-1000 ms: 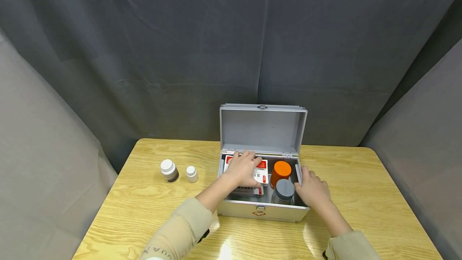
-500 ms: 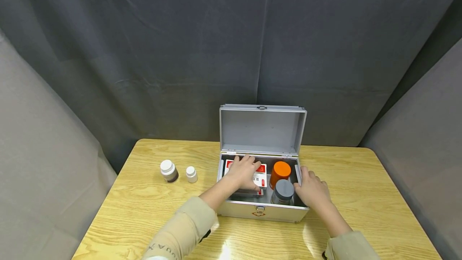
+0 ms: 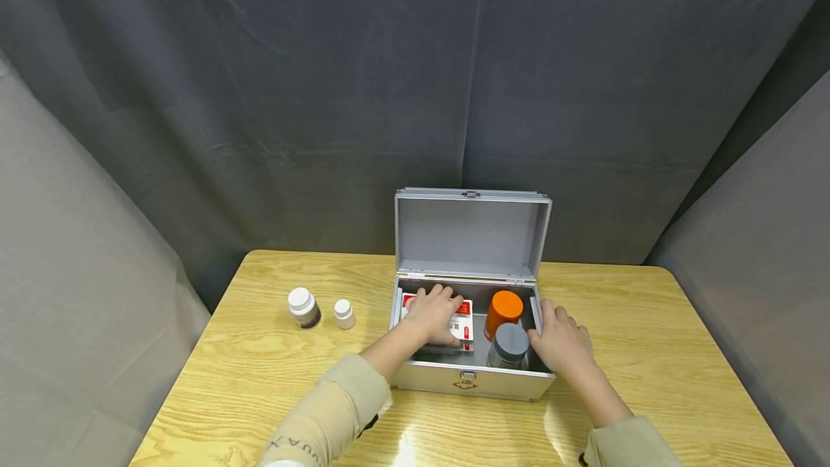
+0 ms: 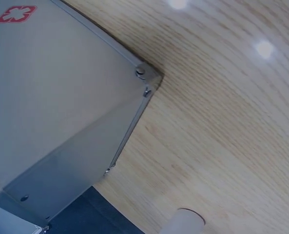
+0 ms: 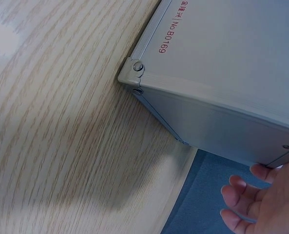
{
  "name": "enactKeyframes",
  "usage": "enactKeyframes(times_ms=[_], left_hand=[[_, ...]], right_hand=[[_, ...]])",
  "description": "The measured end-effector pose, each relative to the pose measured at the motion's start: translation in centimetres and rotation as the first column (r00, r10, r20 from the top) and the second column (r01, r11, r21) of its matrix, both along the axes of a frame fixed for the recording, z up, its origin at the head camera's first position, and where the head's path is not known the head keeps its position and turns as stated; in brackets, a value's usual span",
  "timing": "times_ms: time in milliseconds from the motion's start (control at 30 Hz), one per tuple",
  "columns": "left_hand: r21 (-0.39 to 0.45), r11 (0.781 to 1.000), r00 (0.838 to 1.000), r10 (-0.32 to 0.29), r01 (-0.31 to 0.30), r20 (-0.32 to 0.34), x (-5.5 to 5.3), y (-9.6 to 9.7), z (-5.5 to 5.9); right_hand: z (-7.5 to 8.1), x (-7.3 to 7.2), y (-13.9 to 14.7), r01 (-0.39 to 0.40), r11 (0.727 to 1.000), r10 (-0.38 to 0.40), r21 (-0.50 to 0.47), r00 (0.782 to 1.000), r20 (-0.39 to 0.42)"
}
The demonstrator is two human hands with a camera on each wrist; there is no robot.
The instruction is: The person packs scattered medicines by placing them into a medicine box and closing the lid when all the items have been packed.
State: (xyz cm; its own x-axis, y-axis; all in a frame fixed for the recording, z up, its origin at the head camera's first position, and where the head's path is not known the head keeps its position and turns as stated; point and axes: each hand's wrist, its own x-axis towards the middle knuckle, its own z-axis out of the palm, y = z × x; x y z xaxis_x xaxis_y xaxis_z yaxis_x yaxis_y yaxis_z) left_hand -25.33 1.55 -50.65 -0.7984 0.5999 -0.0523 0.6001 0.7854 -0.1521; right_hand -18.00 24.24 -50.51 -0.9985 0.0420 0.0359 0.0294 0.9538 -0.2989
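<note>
An aluminium first-aid case [image 3: 428,375] stands on the table with its lid [image 3: 467,233] raised; the left wrist view shows a red cross emblem on its front. My left hand [image 3: 431,316] reaches into the left half and grips a white and red medicine box [image 3: 463,330], thumb at its near side, fingers across the top. More white and red packaging shows just beneath it. An orange-capped bottle [image 3: 503,306] and a grey-capped jar [image 3: 509,344] stand in the right half. My right hand [image 3: 565,341] holds the case's right rim; in the right wrist view its fingers [image 5: 237,195] curl beside the wall.
Left of the case, a white-capped bottle [image 3: 303,306] and a smaller white bottle [image 3: 344,313] stand on the wooden table [image 3: 259,366]. A dark grey curtain [image 3: 324,107] hangs behind, and lighter cloth panels flank both sides.
My left hand has lowered the medicine box further into the case, drawing it slightly nearer and leftward. My right hand keeps its place on the rim.
</note>
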Motion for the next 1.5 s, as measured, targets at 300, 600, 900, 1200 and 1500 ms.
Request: enactKeyframes(times_ms=[300,600,900,1200,1500], left_hand=[[-0.008,1.000,1.000,-0.015,0.015,0.001,-0.1,0.1,-0.7],[-0.032,0.999,0.999,-0.027,0.027,0.020,-0.1,0.5,-1.1],[-0.031,0.999,0.999,-0.007,0.009,0.038,0.1,0.5,-1.1],[-0.042,0.999,1.000,-0.003,0.003,0.022,0.1,0.2,-1.6],[-0.041,0.999,1.000,-0.017,0.017,-0.003,0.1,0.2,-1.7]], right_hand=[[0.1,0.0,0.0,0.005,1.000,-0.004,-0.008,1.000,0.006],[0.0,0.0,0.0,0.007,1.000,-0.007,-0.019,1.000,0.013],[0.0,0.0,-0.1,0.012,1.000,-0.012,-0.018,1.000,0.011],[0.1,0.0,-0.1,0.012,1.000,-0.011,-0.021,1.000,0.016],[0.1,0.0,-0.1,0.008,1.000,-0.008,-0.015,1.000,0.015]])
